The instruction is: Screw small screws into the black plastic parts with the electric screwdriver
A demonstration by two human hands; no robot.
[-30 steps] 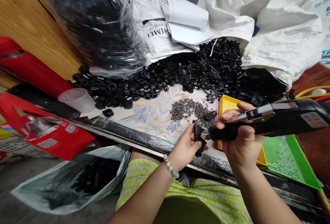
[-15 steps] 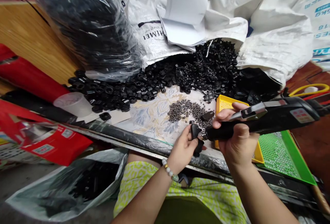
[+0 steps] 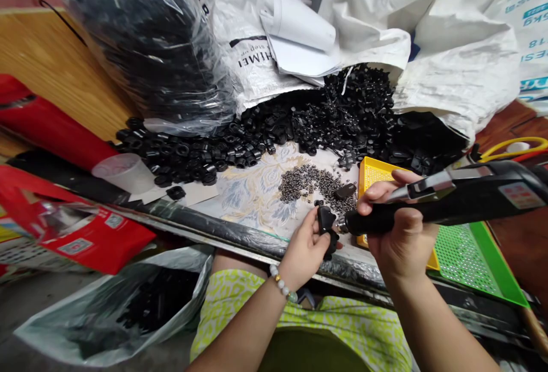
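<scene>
Left fingers: your left hand (image 3: 306, 246) pinches a small black plastic part (image 3: 326, 229) upright, just above the worktop (image 3: 257, 189) edge.
Right fingers: your right hand (image 3: 396, 229) is clenched round the black power screwdriver (image 3: 445, 198).
Change: the driver tip, pressed on the part half a second ago, now sits a touch apart from it; that screw is probably seated.
Otherwise unchanged: your grip on both.
Surroundings: screw pile (image 3: 314, 181) just beyond; yellow tray (image 3: 374, 171) behind your right hand; heap of black parts (image 3: 299, 124) farther back.
</scene>
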